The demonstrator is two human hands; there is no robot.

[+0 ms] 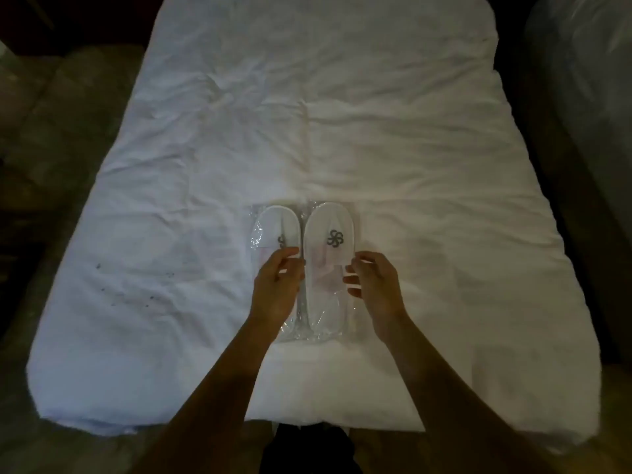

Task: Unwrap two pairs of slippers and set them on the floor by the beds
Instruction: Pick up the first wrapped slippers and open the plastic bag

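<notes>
At far left, a dim greyish-brown carpeted floor (41, 138) runs beside a bed covered by a creased white duvet (342, 131), which bears a scatter of small dark specks (136, 285) on its near-left part. Near the foot of the bed, at centre, two clear plastic-wrapped white slipper packs lie side by side, touching. The left wrapped slipper pack (273, 227) shows part of a grey emblem; the left hand (278, 285) rests over its lower half, fingers curled, thumb and forefinger pinched at the seam between the packs. The right wrapped slipper pack (325, 254) shows a grey pinwheel emblem; the right hand (374, 285) pinches its right edge with bent fingers. Whether either hand grips film or slipper cannot be told. At far right stands a second, dark bed (581, 97).
</notes>
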